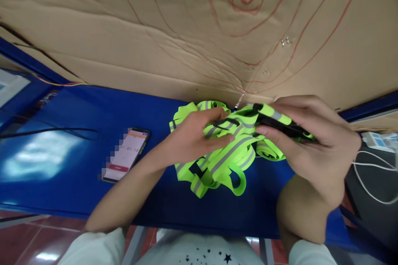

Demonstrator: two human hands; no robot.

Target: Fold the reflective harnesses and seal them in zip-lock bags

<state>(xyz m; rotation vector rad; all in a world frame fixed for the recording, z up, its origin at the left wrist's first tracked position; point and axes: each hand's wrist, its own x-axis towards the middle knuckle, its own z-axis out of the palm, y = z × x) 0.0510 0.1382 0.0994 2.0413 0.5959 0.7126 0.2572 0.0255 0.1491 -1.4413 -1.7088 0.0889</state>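
A tangled heap of neon-yellow reflective straps (226, 157) with grey stripes and black parts lies on the blue table. My left hand (192, 132) is closed around some of the straps at the heap's left side, thumb and fingers pinching them. Over the right side, my right hand (314, 145) grips a bundled strap end with black backing between thumb and fingers. Beneath that bundle sits a rolled strap (270, 150), partly covered. A loop of strap hangs out of the heap toward my body.
A phone (127, 155) showing a timer lies on the blue table (77, 165) left of my forearm. Cardboard (192, 49) with red drawn lines and metal pins rises behind. White cables (373, 178) run at the right, and a black cable (46, 131) at the left.
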